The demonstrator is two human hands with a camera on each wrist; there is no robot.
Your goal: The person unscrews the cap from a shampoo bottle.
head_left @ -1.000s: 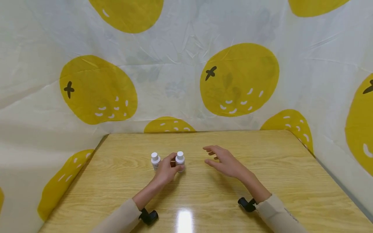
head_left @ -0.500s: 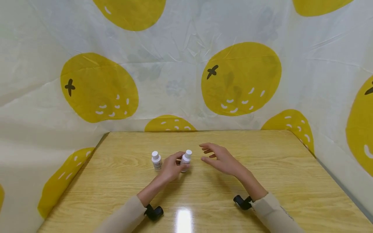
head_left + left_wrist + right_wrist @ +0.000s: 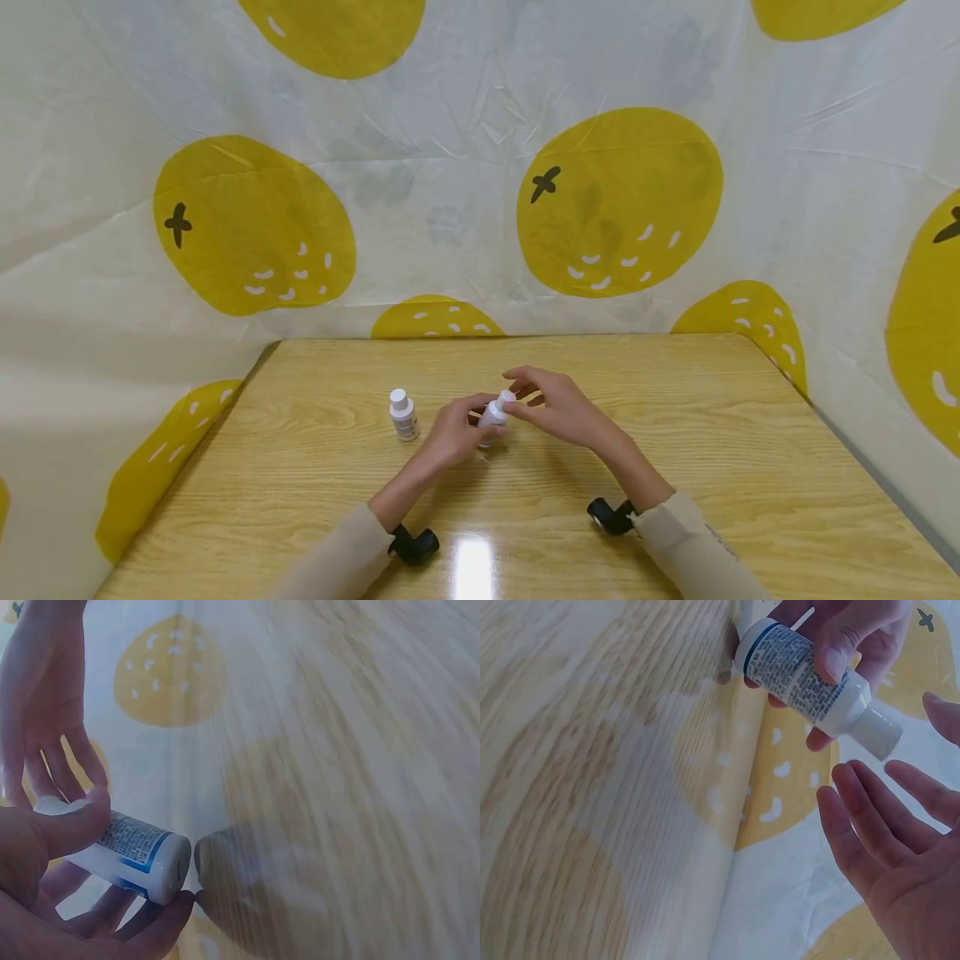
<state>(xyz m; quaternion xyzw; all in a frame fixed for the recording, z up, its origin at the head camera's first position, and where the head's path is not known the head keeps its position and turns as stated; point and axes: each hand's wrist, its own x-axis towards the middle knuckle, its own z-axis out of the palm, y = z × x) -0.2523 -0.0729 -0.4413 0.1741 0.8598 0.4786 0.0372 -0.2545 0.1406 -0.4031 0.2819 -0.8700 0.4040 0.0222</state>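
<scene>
The left hand (image 3: 453, 433) grips a small white plastic bottle (image 3: 492, 419), thumb on one side and the other fingers (image 3: 165, 926) curled round it. The bottle tilts, its white cap (image 3: 877, 735) pointing toward the right hand (image 3: 564, 408). That hand is relaxed, its fingers spread and lightly bent around the cap. From the head view it is hard to say whether they touch it; the right wrist view shows the thumb apart from the cap and a fingertip just beside it.

The right wrist view also shows a label (image 3: 787, 671) packed with fine print, too small to read, and a blue stripe near the base. The left wrist view shows the round base (image 3: 174, 870) and a blue border along the label. Only the head view shows a second white bottle (image 3: 404, 417), standing upright and capped near the left hand.

Beige sleeves (image 3: 693, 542) cover the forearms, with a black wrist camera (image 3: 415, 547) at each cuff. The table (image 3: 262, 467) has pale wood grain and a bright glare patch (image 3: 474, 567) at the near side. A white cloth (image 3: 435, 225) printed with big yellow fruits hangs behind and along both sides.
</scene>
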